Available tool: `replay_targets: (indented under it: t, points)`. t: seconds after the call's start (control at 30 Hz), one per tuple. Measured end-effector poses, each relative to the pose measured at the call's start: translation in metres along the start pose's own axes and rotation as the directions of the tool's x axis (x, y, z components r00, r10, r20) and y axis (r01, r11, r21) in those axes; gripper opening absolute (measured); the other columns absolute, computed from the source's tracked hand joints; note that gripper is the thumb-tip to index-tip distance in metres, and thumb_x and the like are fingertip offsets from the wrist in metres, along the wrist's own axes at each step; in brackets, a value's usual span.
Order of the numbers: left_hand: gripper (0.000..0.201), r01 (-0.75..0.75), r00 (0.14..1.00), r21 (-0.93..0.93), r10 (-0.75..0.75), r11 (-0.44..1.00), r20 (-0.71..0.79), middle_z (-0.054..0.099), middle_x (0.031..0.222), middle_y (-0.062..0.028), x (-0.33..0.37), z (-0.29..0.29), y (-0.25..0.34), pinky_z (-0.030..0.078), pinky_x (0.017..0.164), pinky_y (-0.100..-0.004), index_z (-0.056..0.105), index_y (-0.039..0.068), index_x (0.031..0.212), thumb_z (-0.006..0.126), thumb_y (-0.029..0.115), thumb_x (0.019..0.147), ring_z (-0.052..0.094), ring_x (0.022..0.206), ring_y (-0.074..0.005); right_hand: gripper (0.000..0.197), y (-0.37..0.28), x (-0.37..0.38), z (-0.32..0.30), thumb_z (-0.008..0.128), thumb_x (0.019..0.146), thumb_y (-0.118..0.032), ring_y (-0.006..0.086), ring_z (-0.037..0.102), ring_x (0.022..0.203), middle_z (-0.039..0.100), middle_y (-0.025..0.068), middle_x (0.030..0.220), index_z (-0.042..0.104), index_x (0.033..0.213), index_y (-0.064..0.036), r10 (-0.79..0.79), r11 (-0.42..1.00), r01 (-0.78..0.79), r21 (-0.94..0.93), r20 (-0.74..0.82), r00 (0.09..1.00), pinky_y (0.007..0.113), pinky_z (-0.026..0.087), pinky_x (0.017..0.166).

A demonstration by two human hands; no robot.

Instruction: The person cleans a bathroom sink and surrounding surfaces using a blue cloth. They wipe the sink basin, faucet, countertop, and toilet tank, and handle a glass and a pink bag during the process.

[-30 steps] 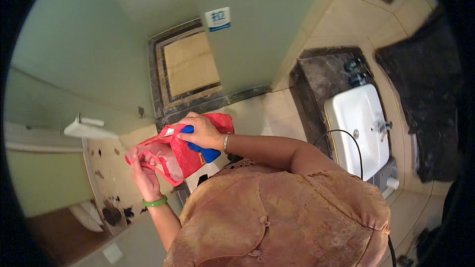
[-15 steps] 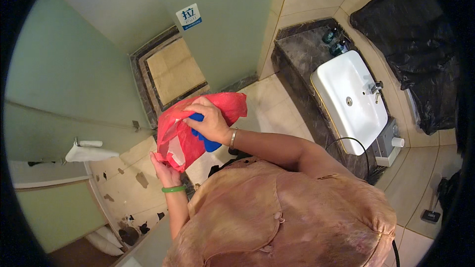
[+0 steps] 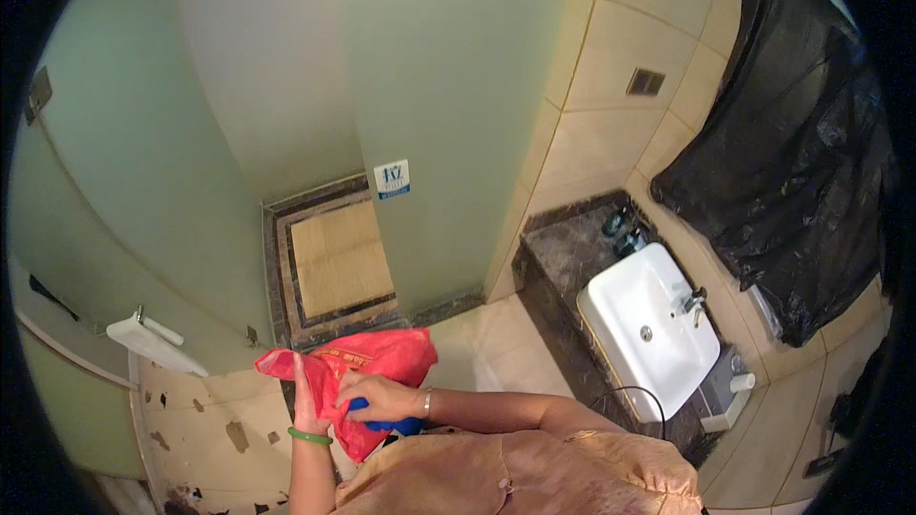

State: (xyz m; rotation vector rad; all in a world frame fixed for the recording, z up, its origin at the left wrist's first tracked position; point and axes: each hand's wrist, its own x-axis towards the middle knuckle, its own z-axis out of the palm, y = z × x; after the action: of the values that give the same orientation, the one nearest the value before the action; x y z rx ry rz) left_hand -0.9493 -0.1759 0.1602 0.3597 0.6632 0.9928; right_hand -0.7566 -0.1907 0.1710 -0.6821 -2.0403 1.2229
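A red plastic bag (image 3: 377, 355) with yellowish print hangs in front of me at the lower middle. My left hand (image 3: 307, 405), with a green bangle at its wrist, grips the bag's left side, its fingers pointing up along the red plastic. My right hand (image 3: 384, 397), wearing a silver bracelet, reaches across from the right against the bag's near side. A bunched blue cloth (image 3: 399, 423) sticks out under the right hand's closed fingers. Part of the blue cloth is hidden by that hand, and how far it lies inside the bag I cannot tell.
At the right, a white basin (image 3: 625, 324) stands on a dark stone counter (image 3: 563, 262) with dark bottles (image 3: 625, 232). Black plastic sheeting (image 3: 792, 153) covers the wall. Ahead is a frosted glass panel (image 3: 448, 86); a white towel (image 3: 153, 343) hangs at left. Dark scraps (image 3: 237, 436) lie on the floor.
My view has tilted up, so hands and bag appear lower. The right hand, with the blue cloth, has come down beside the left hand; the bag's mouth is now bunched between them.
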Motion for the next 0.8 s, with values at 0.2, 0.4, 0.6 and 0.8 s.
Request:
replay_targets:
  t: [0.2, 0.4, 0.6, 0.8]
  points:
    - [0.045, -0.069, 0.844, 0.669, 0.401, 0.74, -0.357, 0.063, 0.124, -0.0123, 0.016, -0.059, 0.0, 0.047, 0.098, -0.0372, 0.058, 0.0, 0.126, 0.069, 0.012, 0.085, 0.058, 0.115, -0.0245, 0.042, 0.011, 0.019, 0.014, 0.074, 0.083, -0.016, 0.0299, 0.052, 0.118, 0.059, 0.0155, 0.116, 0.063, 0.122, -0.0067, -0.042, 0.999, 0.039, 0.031, 0.105, 0.994, 0.04, 0.038, 0.106]
    - [0.043, -0.297, 0.803, 0.795, 0.589, 0.529, -0.092, 0.063, 0.125, -0.0132, -0.004, -0.028, 0.035, 0.047, 0.099, -0.0389, 0.057, 0.0, 0.128, 0.065, 0.011, 0.087, 0.059, 0.116, -0.0259, 0.045, 0.004, 0.011, -0.033, 0.077, 0.083, -0.03, 0.0193, 0.062, 0.106, 0.067, 0.0097, 0.116, 0.066, 0.12, -0.0079, 0.455, 0.834, -0.506, 0.218, 0.245, 0.856, 0.034, 0.049, 0.096]
    - [0.019, -0.348, 0.747, 0.681, 0.63, 0.645, -0.215, 0.068, 0.09, -0.0009, -0.018, -0.03, 0.068, 0.049, 0.073, -0.0279, 0.069, 0.002, 0.1, 0.071, 0.001, 0.082, 0.062, 0.079, -0.0105, 0.024, 0.002, 0.0, -0.064, 0.068, 0.084, -0.019, 0.0318, 0.064, 0.098, 0.067, 0.0132, 0.106, 0.069, 0.106, -0.0087, 0.345, 0.855, -0.37, -0.362, -0.134, 0.929, 0.04, 0.049, 0.086]
    - [0.023, -0.28, 0.733, 0.691, 0.613, 0.667, -0.294, 0.069, 0.092, -0.0026, -0.026, -0.015, 0.074, 0.051, 0.074, -0.0277, 0.069, 0.002, 0.103, 0.066, -0.004, 0.081, 0.063, 0.08, -0.0129, 0.023, -0.024, 0.012, -0.073, 0.063, 0.088, -0.027, 0.0344, 0.066, 0.082, 0.069, 0.0127, 0.083, 0.069, 0.086, -0.0045, 0.754, 0.63, -0.703, -0.33, 0.04, 0.656, 0.04, 0.052, 0.076]
